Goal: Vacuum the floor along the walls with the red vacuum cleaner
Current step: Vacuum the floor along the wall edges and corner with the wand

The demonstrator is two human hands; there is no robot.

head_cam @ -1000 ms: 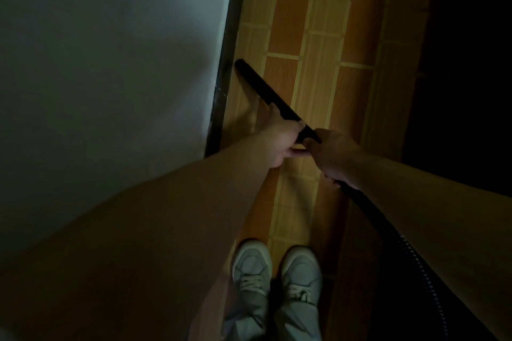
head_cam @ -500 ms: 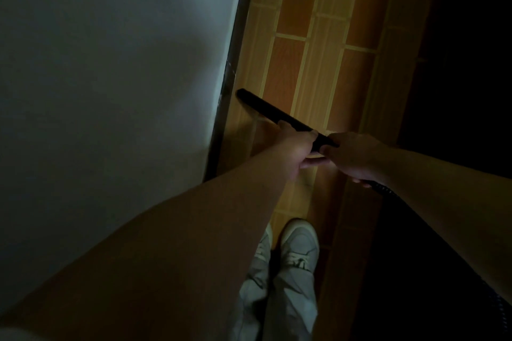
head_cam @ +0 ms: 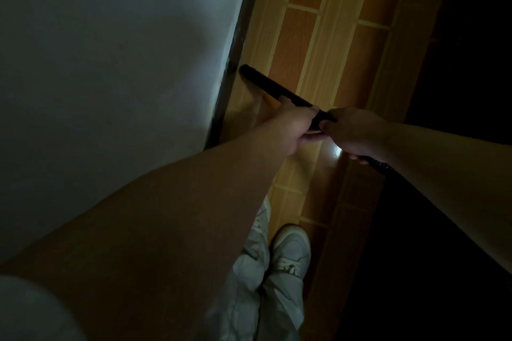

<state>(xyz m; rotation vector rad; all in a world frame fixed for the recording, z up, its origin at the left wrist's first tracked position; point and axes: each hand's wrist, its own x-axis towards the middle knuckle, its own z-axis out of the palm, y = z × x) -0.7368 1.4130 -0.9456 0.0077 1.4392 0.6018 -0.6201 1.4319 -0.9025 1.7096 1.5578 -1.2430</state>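
Item: black crevice nozzle (head_cam: 270,87) of the vacuum cleaner, a long slim tube; the red body is out of view.
Position: low over the tiled floor (head_cam: 327,44), with its tip just beside the dark skirting board (head_cam: 235,44) at the foot of the wall (head_cam: 110,77). In this dim light it cannot be told whether the tip touches floor or board.
Long axis: slantwise, from the tip at the skirting board back and rightward to the hands; it meets the wall at an angle, not parallel to it.
Left hand (head_cam: 295,123): fingers curled round the tube in the forward grip; the nearer of the two to the tip and the wall.
Right hand (head_cam: 356,133): wrapped round the rear end of the tube, touching the left hand.
Hose (head_cam: 381,166): ribbed and black; it leaves beneath the right hand and runs off into the dark on the right.
Bearing from hands: the tip lies ahead and to the left of both.
Step, as judged: working the wall edge. The next move likely calls for sliding the tip along the board, the left hand steering and the right feeding hose.
Surroundings: a glare spot (head_cam: 336,151) on the tiles under the hands; a white shoe (head_cam: 291,249) nearer the viewer.
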